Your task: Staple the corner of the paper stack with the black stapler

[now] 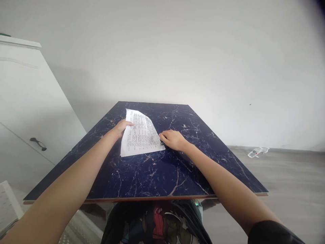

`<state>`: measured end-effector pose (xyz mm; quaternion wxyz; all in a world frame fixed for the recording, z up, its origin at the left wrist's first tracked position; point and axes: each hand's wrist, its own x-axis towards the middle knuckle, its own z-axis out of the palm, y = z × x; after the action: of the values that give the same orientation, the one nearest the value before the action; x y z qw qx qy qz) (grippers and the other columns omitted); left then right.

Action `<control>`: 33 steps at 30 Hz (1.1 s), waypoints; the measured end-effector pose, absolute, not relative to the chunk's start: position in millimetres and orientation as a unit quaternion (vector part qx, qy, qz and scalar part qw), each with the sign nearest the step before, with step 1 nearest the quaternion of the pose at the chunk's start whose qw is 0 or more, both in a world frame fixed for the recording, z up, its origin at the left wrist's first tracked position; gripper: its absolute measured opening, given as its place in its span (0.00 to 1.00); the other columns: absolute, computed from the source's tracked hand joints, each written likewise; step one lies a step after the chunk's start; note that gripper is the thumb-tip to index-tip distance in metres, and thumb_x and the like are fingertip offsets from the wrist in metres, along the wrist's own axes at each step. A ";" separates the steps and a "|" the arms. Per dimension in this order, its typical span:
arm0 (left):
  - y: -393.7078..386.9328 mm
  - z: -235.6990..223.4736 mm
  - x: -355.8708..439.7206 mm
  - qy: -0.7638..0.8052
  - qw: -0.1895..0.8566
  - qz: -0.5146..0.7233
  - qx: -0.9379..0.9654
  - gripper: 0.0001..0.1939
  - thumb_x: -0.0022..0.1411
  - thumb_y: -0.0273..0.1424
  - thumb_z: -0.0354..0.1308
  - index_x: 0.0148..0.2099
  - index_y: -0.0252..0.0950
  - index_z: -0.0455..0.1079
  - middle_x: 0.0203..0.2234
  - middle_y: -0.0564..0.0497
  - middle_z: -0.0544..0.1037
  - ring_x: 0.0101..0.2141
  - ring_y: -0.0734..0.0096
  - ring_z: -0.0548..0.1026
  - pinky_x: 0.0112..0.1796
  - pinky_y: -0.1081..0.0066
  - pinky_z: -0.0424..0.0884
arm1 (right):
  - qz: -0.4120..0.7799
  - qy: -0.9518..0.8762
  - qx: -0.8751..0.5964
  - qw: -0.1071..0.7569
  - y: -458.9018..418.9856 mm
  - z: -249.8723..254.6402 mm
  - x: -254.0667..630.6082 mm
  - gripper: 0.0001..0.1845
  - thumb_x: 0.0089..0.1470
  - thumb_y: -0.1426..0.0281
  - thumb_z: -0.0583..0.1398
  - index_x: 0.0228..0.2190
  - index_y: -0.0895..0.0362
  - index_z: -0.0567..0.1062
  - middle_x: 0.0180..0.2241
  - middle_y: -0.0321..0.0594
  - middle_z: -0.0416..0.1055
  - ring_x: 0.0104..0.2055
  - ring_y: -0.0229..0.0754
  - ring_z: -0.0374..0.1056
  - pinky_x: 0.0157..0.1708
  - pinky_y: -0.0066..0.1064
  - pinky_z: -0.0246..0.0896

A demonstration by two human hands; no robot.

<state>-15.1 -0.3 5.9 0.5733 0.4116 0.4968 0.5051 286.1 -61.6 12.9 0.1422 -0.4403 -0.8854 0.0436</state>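
Observation:
Printed paper sheets [141, 135] are held tilted just above the dark blue marbled table [149, 179]. My left hand [122, 128] pinches their left edge, thumb on top of the print. At the lower right corner of the paper, my right hand [174, 139] is closed around a small dark object [162, 143], which looks like a stapler. Most of that object is hidden under my fingers, and its tip meets the paper's corner. The number of sheets cannot be made out.
A white cabinet [33, 91] with a dark handle [38, 144] stands left of the table. The white wall [177, 51] rises behind it. A clear plastic item [257, 152] lies on the grey floor [291, 189] at the right.

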 end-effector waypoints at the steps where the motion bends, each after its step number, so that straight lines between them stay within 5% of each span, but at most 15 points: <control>1: -0.3 5.9 -15.1 0.496 0.573 0.506 0.413 0.31 0.43 0.17 0.61 0.54 0.25 0.73 0.33 0.37 0.83 0.34 0.44 0.83 0.40 0.49 0.80 | 0.033 -0.887 -0.441 0.132 -63.1 13.9 285.5 0.26 0.70 0.61 0.45 0.25 0.56 0.71 0.28 0.39 0.73 0.28 0.39 0.63 0.27 0.31 0.42; 13: 5.7 0.8 -18.1 0.486 0.575 0.501 0.427 0.28 0.44 0.17 0.61 0.51 0.29 0.76 0.34 0.39 0.83 0.39 0.41 0.82 0.42 0.47 0.79 | -0.140 -0.886 -0.442 0.008 -79.2 8.3 261.7 0.26 0.70 0.63 0.43 0.36 0.60 0.77 0.38 0.51 0.76 0.39 0.49 0.72 0.37 0.35 0.57; 18: 7.0 0.4 -19.5 0.503 0.564 0.488 0.436 0.26 0.42 0.18 0.61 0.48 0.29 0.76 0.33 0.39 0.83 0.39 0.40 0.82 0.42 0.47 0.79 | -0.021 -0.902 -0.425 0.064 -74.2 21.3 277.5 0.27 0.71 0.57 0.42 0.35 0.56 0.73 0.34 0.43 0.75 0.34 0.44 0.70 0.31 0.32 0.53; 21: 10.2 -3.5 -23.3 0.522 0.544 0.465 0.464 0.23 0.42 0.20 0.62 0.45 0.30 0.77 0.33 0.39 0.83 0.38 0.41 0.82 0.40 0.49 0.79 | 0.107 -0.904 -0.405 0.083 -66.2 33.3 302.0 0.24 0.66 0.48 0.50 0.40 0.55 0.71 0.34 0.39 0.75 0.30 0.40 0.67 0.29 0.30 0.52; 25: 17.1 -10.4 -32.9 0.601 0.380 0.427 0.558 0.18 0.45 0.25 0.64 0.42 0.32 0.76 0.38 0.40 0.83 0.42 0.45 0.82 0.43 0.55 0.77 | 0.170 -0.909 -0.377 0.041 -50.2 39.8 336.6 0.20 0.57 0.51 0.62 0.38 0.55 0.73 0.33 0.39 0.74 0.28 0.39 0.65 0.28 0.30 0.53; 29: 22.7 -11.6 -39.8 0.703 0.121 0.308 0.630 0.29 0.43 0.25 0.69 0.51 0.31 0.73 0.51 0.34 0.78 0.53 0.41 0.76 0.51 0.54 0.72 | 0.171 -0.888 -0.427 0.026 -36.8 43.5 364.4 0.16 0.54 0.55 0.64 0.32 0.56 0.76 0.29 0.40 0.74 0.26 0.39 0.65 0.25 0.31 0.53; 33: 25.0 -12.5 -38.5 0.692 0.048 0.236 0.680 0.34 0.48 0.27 0.68 0.58 0.31 0.70 0.59 0.32 0.71 0.62 0.41 0.66 0.60 0.54 0.62 | 0.158 -0.833 -0.520 0.105 -33.1 42.7 368.0 0.19 0.56 0.53 0.62 0.32 0.58 0.76 0.26 0.41 0.73 0.22 0.38 0.64 0.23 0.32 0.54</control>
<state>-38.5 25.0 -12.5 0.0478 0.6802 0.6924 0.2358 368.0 -33.1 42.7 0.1050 -0.5198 -0.8329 0.1585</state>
